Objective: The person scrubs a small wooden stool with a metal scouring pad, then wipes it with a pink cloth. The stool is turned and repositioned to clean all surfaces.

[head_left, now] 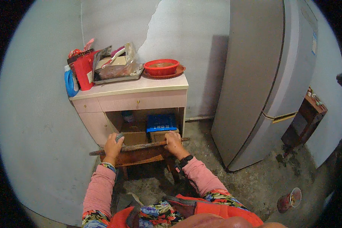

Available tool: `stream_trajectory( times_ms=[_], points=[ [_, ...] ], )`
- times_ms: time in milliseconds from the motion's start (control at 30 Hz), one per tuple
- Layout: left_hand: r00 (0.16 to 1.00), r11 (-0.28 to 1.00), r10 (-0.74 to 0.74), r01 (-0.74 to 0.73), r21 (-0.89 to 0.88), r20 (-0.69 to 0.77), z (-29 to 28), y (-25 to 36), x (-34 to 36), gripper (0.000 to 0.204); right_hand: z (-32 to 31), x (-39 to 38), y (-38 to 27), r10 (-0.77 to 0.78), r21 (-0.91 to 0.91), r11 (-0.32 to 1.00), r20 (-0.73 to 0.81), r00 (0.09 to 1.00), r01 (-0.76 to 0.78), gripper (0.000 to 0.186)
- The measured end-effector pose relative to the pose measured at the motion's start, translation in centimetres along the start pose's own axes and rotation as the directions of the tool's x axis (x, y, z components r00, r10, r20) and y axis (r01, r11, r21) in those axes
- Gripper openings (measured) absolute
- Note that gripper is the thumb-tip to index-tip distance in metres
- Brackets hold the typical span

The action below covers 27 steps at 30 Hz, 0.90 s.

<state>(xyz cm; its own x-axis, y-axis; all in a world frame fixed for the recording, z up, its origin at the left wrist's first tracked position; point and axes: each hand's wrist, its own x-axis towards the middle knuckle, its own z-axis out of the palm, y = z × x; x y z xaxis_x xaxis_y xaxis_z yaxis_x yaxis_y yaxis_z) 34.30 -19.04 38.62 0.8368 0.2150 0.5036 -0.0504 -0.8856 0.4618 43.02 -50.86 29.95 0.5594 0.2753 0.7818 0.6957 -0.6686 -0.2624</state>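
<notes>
Grip closed: left hand [112, 149] on grey wad [119, 137], right hand [173, 142] on wooden rail [143, 146]; likely scrubbing, next stroke needs steadying.

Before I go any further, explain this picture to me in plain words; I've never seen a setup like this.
There is no machine arm here: these are a person's own bare hands. The one picture comes from a wide camera worn on the head and looking down, so edges bend and the corners go black.

The left hand has a small grey object at its fingers, perhaps a scouring pad. The right hand grips a wooden rail, apparently the top of a chair back.

Beyond stands a pale cabinet. On it, from left to right, are a blue bottle, a red box, a loaded metal tray and a red bowl. A grey fridge stands to the right.
</notes>
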Motion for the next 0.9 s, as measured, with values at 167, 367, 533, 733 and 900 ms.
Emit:
stream_trajectory(
  times_ms=[167, 367, 533, 733, 900],
  points=[
    [1.000, 1.000, -0.029, 0.029, -0.005, 0.005, 0.0, 0.1, -0.3, 0.037, 0.3, -0.6, 0.3, 0.084, 0.076, 0.993, 0.091, 0.992, -0.091, 0.028],
    [0.996, 1.000, -0.026, 0.027, -0.016, 0.080, -0.6, 0.8, 0.0, 0.037, 0.7, -0.3, 1.8, 0.015, 0.135, 0.991, 0.033, 0.999, -0.019, 0.030],
    [0.998, 0.998, -0.029, 0.031, -0.052, 0.050, -0.6, 1.4, -0.2, 0.037, 0.8, -0.3, 3.1, 0.019, 0.182, 0.983, 0.079, 0.997, -0.034, 0.031],
    [0.992, 0.996, -0.065, 0.071, -0.053, 0.106, -0.2, 3.0, -0.6, 0.038, 0.1, -0.5, 4.6, 0.104, 0.182, 0.972, 0.224, 0.969, -0.147, 0.027],
    [0.996, 0.997, -0.049, 0.053, -0.052, 0.073, 0.1, 2.8, -1.2, 0.037, -0.3, -1.0, 4.5, 0.076, 0.134, 0.985, 0.212, 0.974, -0.106, 0.028]
  ],
)
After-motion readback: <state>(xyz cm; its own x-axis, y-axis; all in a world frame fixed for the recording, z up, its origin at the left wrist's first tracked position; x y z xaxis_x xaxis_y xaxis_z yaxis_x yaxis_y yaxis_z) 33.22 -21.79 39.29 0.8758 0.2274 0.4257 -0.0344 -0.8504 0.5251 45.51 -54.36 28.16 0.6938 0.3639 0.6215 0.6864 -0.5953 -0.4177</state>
